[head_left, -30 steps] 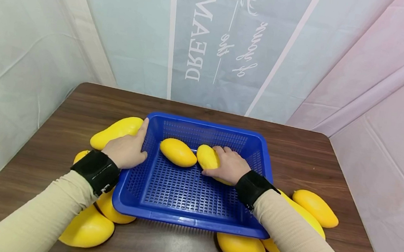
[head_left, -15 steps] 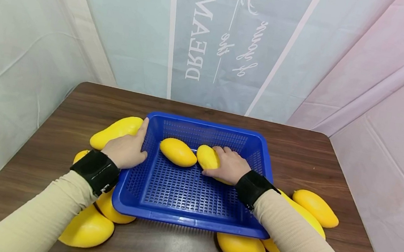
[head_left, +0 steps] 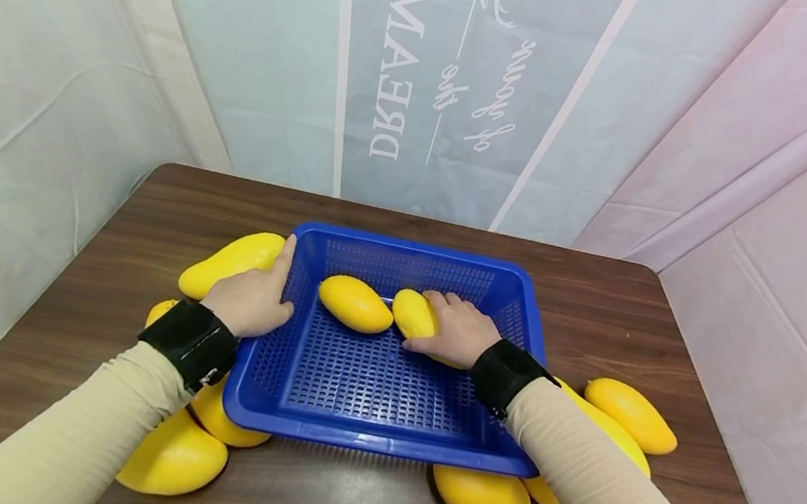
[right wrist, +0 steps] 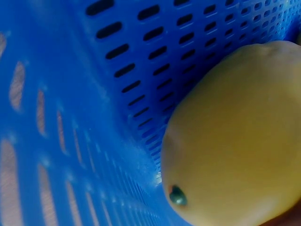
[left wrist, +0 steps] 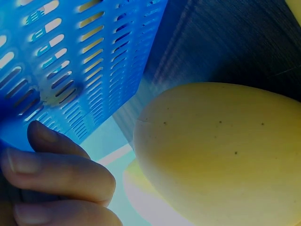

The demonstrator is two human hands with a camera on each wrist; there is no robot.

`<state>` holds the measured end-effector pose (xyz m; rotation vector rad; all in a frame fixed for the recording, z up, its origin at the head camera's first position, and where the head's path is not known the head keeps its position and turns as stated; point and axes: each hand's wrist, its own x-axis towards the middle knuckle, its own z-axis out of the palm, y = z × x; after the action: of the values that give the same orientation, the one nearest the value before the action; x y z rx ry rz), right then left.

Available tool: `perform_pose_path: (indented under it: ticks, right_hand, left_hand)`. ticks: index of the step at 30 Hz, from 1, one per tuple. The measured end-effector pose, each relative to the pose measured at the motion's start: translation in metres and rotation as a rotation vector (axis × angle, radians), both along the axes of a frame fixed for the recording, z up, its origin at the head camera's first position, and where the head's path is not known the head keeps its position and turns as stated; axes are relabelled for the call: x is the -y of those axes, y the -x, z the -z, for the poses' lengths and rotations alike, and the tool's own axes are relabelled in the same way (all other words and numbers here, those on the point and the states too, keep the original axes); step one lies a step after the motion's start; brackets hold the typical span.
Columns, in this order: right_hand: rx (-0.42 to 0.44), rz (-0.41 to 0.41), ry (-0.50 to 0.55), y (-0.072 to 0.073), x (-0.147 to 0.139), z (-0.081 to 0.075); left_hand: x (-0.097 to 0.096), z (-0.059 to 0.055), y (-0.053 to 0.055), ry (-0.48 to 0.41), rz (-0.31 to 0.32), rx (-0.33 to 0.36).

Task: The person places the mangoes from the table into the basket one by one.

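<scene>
A blue perforated plastic basket stands on the table. My left hand grips its left rim, thumb over the inner side and index finger along the edge; in the left wrist view, curled fingers lie against the outer wall. Inside the basket, my right hand holds a yellow mango from above, covering its right part. That mango rests near the perforated wall in the right wrist view, its dark green stem spot visible. Just left of it lies a second mango on the basket floor.
Several mangoes lie outside on the wooden table: one at the far left, others near left, near right and right. Some are partly under my arms or the basket's edge. A printed curtain hangs behind.
</scene>
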<state>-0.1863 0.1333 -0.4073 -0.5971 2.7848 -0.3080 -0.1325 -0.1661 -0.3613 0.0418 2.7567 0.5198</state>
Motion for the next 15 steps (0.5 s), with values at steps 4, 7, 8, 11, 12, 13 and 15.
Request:
perform_pose_path:
  ticks: [4,7,8,11,12,13,15]
  right_hand:
    - [-0.006,-0.009,0.002,-0.0005,-0.0004,-0.0011]
    - [-0.010,-0.013,0.004,-0.0002,-0.0005,-0.0009]
    - [-0.011,-0.014,0.005,-0.0001,-0.0006,-0.0008]
    - [-0.015,-0.014,0.009,0.0004,-0.0008,-0.0001]
    - [-0.016,-0.014,0.010,0.0004,-0.0010,-0.0002]
    - [-0.019,-0.014,0.012,0.0005,-0.0011,-0.0004]
    - [-0.025,-0.016,0.014,0.0006,-0.0012,-0.0012]
  left_hand:
    - [-0.0001,-0.0006,-0.0007,0.002,-0.001,0.000]
    - [0.0000,-0.0003,-0.0007,0.003,-0.003,-0.001]
    - [0.0000,-0.0001,-0.0007,0.002,-0.002,-0.001]
    - [0.0001,0.0005,-0.0004,0.003,-0.002,-0.001]
    - [0.0000,0.0006,-0.0004,0.003,-0.001,-0.002]
    - [0.0000,0.0007,-0.0003,0.004,-0.001,-0.003]
    - [-0.0001,0.0009,-0.0003,0.005,-0.002,-0.004]
